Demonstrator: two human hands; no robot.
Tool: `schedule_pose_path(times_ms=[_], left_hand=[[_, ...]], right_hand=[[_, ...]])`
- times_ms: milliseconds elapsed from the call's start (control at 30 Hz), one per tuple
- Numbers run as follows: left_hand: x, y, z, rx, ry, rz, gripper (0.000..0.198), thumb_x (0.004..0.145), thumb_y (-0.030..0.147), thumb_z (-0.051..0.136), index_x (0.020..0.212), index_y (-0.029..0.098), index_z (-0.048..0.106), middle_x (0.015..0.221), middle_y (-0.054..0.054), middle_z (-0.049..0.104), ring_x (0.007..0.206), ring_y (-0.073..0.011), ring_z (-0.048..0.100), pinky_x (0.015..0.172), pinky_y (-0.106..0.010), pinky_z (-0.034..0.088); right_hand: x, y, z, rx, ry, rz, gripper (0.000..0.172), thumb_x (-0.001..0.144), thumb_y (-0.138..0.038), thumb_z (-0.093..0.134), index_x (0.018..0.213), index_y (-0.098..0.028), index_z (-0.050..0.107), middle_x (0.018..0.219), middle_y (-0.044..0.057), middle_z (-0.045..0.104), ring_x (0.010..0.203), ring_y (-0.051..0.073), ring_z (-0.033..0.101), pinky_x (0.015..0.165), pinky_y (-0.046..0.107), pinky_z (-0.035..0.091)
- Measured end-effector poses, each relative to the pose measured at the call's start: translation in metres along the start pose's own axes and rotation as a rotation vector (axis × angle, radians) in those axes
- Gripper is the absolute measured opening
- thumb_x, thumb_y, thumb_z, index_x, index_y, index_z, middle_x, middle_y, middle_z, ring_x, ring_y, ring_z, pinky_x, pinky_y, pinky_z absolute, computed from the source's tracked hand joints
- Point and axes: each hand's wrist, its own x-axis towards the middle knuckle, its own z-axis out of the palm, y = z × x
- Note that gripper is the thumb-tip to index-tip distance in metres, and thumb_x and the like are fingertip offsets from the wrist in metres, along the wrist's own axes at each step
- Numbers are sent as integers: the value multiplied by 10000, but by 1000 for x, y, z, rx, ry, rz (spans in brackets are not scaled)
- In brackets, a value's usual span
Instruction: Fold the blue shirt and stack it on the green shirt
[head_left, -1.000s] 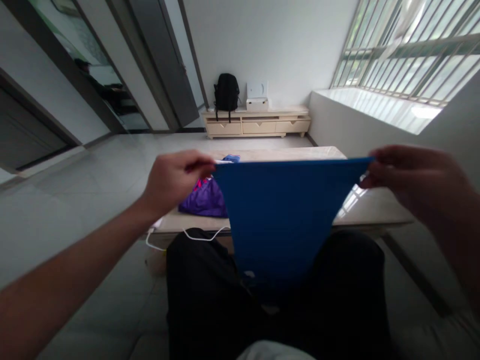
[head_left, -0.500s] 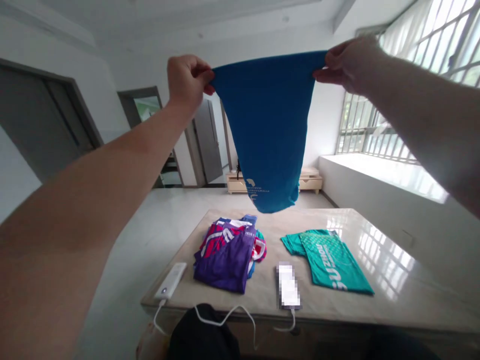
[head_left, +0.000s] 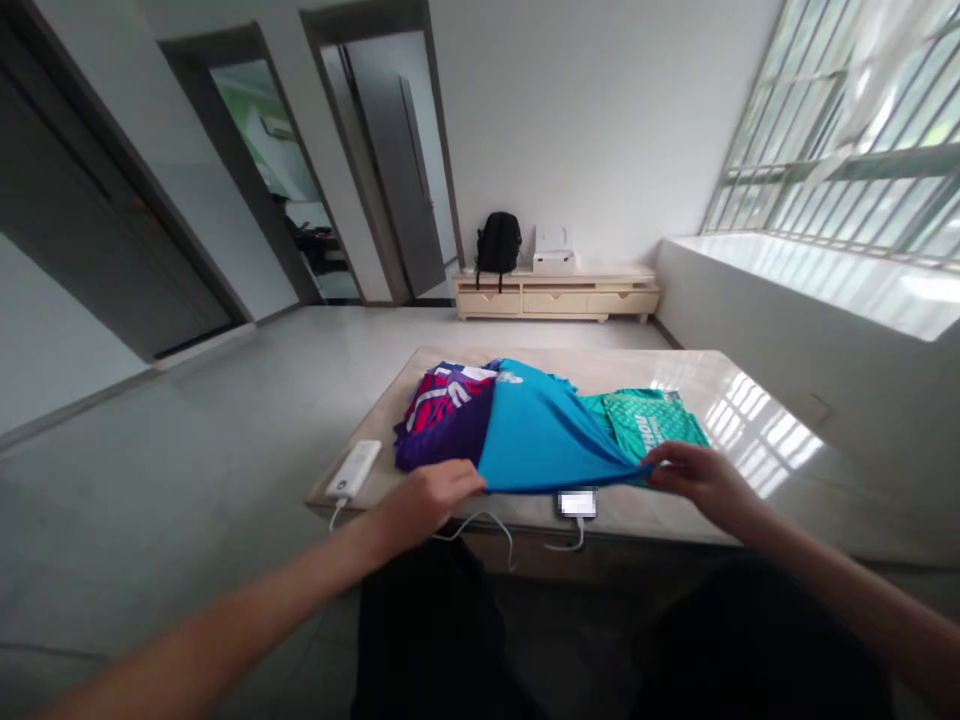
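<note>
A blue garment [head_left: 536, 430] lies spread over the middle of the low table [head_left: 750, 500], its near edge lifted slightly. My left hand [head_left: 431, 497] pinches that edge at its left corner. My right hand [head_left: 694, 475] pinches the right corner. The blue garment partly covers a folded purple and red pile [head_left: 442, 410] on its left and a folded green shirt [head_left: 652, 420] on its right. A phone [head_left: 577, 503] pokes out from under the garment's near edge.
A white power bank [head_left: 356, 467] with a cable lies at the table's left front corner. My dark-trousered legs [head_left: 435, 640] are below the table edge. A low cabinet [head_left: 555, 293] with a black backpack [head_left: 499, 243] stands at the far wall. Windows line the right side.
Both hands brought the blue garment down from overhead and laid it across the table, over the phone and the folded piles. The view tilted down again.
</note>
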Motion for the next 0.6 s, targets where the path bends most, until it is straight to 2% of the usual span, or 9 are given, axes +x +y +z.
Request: schedule_pose_path(times_ms=[67, 100, 167, 267, 400, 500, 600], left_hand=[[-34, 19, 35, -26, -154, -64, 256, 1030, 89, 439, 1004, 149, 686, 893, -59, 702, 826, -180, 683, 746, -267, 524], [-48, 28, 46, -42, -225, -94, 238, 1028, 95, 451, 994, 156, 678, 886, -52, 693, 812, -181, 676, 736, -269, 513], [-70, 46, 52, -89, -333, -145, 196, 1014, 96, 487, 975, 167, 666, 878, -39, 684, 789, -177, 664, 715, -265, 491], [-83, 67, 36, -210, -450, -196, 165, 991, 78, 527, 969, 173, 661, 874, -26, 680, 776, -163, 658, 694, -246, 463], [-77, 82, 4, -384, -581, -269, 164, 978, 76, 569, 996, 208, 663, 900, 1, 686, 795, -137, 663, 700, -218, 441], [-68, 81, -12, -483, -666, -301, 144, 976, 108, 610, 976, 237, 675, 907, 23, 691, 804, -119, 666, 701, -196, 431], [-52, 63, -19, -513, -661, -304, 145, 978, 132, 619, 998, 247, 704, 915, 22, 705, 822, -119, 673, 725, -190, 440]], right_hand=[[-41, 43, 29, 0, -78, 77, 414, 764, -567, 787, 896, -178, 731, 845, 77, 767, 813, 261, 725, 756, 354, 563], [-61, 56, 40, 6, -120, 101, 400, 795, -560, 762, 908, -177, 733, 872, 81, 767, 838, 263, 720, 774, 352, 556], [-98, 69, 56, 25, -189, 156, 361, 848, -534, 723, 936, -184, 736, 923, 84, 764, 891, 268, 709, 815, 348, 545], [-141, 67, 65, 94, -258, 258, 329, 887, -530, 688, 944, -209, 735, 944, 76, 754, 928, 270, 700, 846, 339, 540], [-175, 53, 69, 171, -318, 360, 361, 870, -584, 684, 913, -230, 736, 914, 75, 739, 894, 275, 700, 802, 331, 557], [-186, 44, 71, 216, -339, 377, 352, 857, -581, 704, 893, -233, 739, 877, 66, 721, 845, 262, 694, 762, 325, 563], [-178, 34, 63, 230, -361, 365, 328, 868, -552, 715, 906, -227, 748, 864, 63, 721, 821, 244, 690, 739, 315, 568]])
